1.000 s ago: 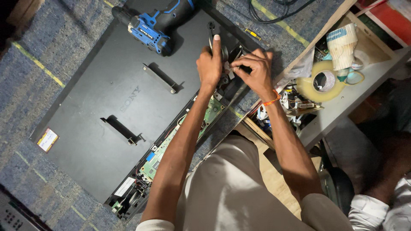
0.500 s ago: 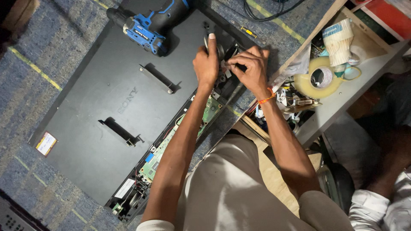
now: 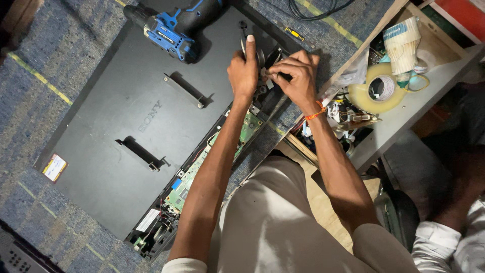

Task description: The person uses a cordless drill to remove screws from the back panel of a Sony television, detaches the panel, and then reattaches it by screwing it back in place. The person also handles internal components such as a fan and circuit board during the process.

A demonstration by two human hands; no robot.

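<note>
I see both hands working at the top edge of a big black panel that lies flat on the blue carpet. My left hand rests on a small dark round part at the panel's open side, fingers together and pointing up, thumb tucked against it. My right hand sits just beside it, fingers curled tight around something small and pale between the fingertips; I cannot tell what it is. The two hands nearly touch. An orange band circles the right wrist.

Along the panel's right edge the cover is off and a green circuit board shows, running down under my left forearm. Two black brackets sit on the panel's back, well apart from each other. A blue and black drill lies on the panel's upper corner, near the left hand but not touching it.

To the right, a grey shelf holds a tape roll, a wrapped white roll and a clutter of small parts. Another person's white sleeve shows at the lower right.
</note>
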